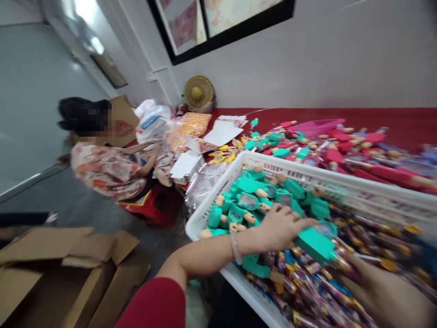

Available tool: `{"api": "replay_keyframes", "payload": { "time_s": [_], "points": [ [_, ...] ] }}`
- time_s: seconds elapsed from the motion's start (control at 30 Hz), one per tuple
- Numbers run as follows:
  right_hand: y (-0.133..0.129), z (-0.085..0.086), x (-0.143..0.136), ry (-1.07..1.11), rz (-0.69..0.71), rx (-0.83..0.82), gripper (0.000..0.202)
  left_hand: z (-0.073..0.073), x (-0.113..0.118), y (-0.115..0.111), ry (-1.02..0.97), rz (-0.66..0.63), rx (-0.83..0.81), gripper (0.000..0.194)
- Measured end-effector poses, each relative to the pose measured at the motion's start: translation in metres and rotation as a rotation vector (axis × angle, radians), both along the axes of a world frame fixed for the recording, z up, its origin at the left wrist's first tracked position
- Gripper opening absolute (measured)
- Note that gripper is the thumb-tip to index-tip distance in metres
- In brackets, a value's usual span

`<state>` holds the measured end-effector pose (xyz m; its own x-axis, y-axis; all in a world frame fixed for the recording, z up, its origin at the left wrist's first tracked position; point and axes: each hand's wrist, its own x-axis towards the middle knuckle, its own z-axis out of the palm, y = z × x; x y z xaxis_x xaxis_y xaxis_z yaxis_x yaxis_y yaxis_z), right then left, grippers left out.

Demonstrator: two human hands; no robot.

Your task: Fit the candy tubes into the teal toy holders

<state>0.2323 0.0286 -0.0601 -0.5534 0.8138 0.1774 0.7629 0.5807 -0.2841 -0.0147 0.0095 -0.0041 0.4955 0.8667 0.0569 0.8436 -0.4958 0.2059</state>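
Observation:
My left hand [282,228], with a pale bracelet on the wrist, reaches over a white plastic basket [246,159]. Its fingers curl and its thumb lies along the end of a green plastic toy piece [316,246]. Joined end to end with that piece is a clear tube with colourful contents [344,266], around which my right hand [382,287] is closed, blurred by motion. Many similar green pieces with beige knobs [251,184] fill the left of the basket. Tubes with yellow caps [307,296] lie heaped across its front and right.
Red toy pieces [334,157] and yellow ones [223,155] are piled on a red surface behind the basket. At left, another person [105,168] sits on a red stool [160,207] beside plastic bags. An open cardboard box [68,278] stands on the floor at lower left.

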Motion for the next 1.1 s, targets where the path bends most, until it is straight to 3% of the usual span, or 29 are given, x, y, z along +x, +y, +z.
{"api": "replay_keyframes", "payload": {
  "time_s": [0.1,0.2,0.27,0.33,0.43,0.5,0.57,0.7,0.77,0.83,0.93,1.0,1.1],
  "points": [
    [-0.007,0.034,-0.011,-0.189,0.035,0.285,0.017,0.011,-0.009,0.004,-0.271,-0.088,-0.388,0.085],
    [-0.005,0.056,-0.026,-0.286,0.035,0.292,0.017,0.009,-0.015,0.013,-0.383,-0.095,-0.704,0.063],
    [-0.003,0.063,-0.031,-0.362,-0.042,0.106,0.019,0.002,-0.013,0.015,-0.370,-0.066,-0.645,0.043],
    [-0.004,0.068,-0.032,-0.414,-0.103,-0.153,0.017,-0.009,-0.009,0.013,-0.328,-0.052,-0.449,0.033],
    [-0.006,0.072,-0.031,-0.416,-0.071,-0.397,0.014,-0.024,-0.006,0.010,-0.260,-0.096,-0.221,0.036],
    [-0.004,0.071,-0.029,-0.377,-0.040,-0.438,0.014,-0.031,-0.008,0.014,-0.256,-0.067,-0.210,0.040],
    [-0.001,0.068,-0.026,-0.319,-0.030,-0.324,0.012,-0.030,-0.011,0.019,-0.293,0.017,-0.366,0.050],
    [0.000,0.063,-0.027,-0.213,-0.007,0.154,0.015,-0.016,-0.014,0.018,-0.457,0.173,-0.935,0.058],
    [-0.003,0.064,-0.029,-0.189,-0.020,0.254,0.023,-0.009,-0.012,0.013,-0.495,0.212,-1.080,0.060],
    [-0.005,0.066,-0.030,-0.210,-0.048,0.165,0.023,-0.006,-0.008,0.011,-0.439,0.239,-0.989,0.056],
    [-0.004,0.066,-0.028,-0.270,-0.039,-0.161,0.010,-0.008,-0.001,0.013,-0.295,0.219,-0.576,0.055],
    [0.000,0.063,-0.026,-0.287,-0.001,-0.295,0.005,-0.012,0.001,0.017,-0.243,0.168,-0.357,0.051],
    [0.005,0.058,-0.025,-0.276,-0.019,-0.232,0.004,-0.016,-0.003,0.019,-0.261,0.161,-0.372,0.050]
  ]
}}
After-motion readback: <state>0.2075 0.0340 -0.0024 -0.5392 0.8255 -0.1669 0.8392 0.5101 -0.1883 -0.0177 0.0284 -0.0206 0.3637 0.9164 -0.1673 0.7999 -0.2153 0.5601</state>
